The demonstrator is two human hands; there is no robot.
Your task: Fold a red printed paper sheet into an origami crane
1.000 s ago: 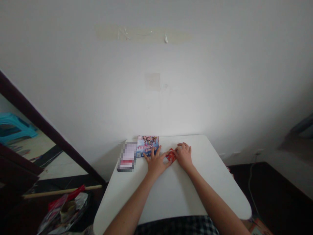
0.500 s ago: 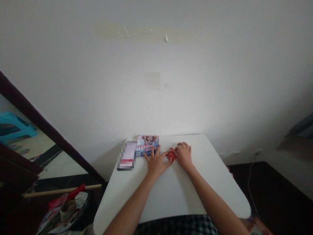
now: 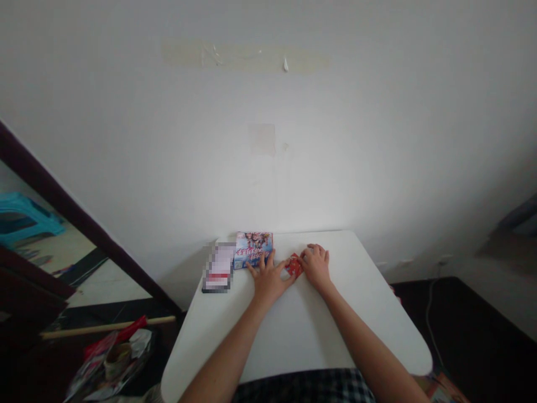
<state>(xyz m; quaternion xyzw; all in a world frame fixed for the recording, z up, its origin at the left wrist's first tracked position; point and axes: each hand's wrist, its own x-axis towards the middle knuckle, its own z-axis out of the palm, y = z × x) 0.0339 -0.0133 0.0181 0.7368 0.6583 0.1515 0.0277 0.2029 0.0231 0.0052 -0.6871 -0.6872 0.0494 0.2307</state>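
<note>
And there were both bare hands, low over the far half of the white table (image 3: 293,336), forearms stretched forward from the near edge and angling in toward each other. Between them, the small red packet (image 3: 295,266) lay on the tabletop, right of the printed box (image 3: 254,246). The left hand (image 3: 268,281) went wide, palm down, fingers fanned out! Its thumb and forefinger stood apart, like an open bracket, with their tips at the packet's left side, while the other fingers reached across the near edge of the box; whether they pressed on it, the view could not settle. Over on the other side, the right hand (image 3: 316,268) was narrower, back of the hand up, wrist bent inward, fingers loosely curled and pointing away and to the left. Its thumb side met the packet's right edge, but whether thumb and finger pinched it there was impossible to tell. Just left of the box, a blurred-out flat object (image 3: 218,268) lay near the table's left edge, and a dark checkered cloth (image 3: 302,386) showed between the forearms at the bottom.
</note>
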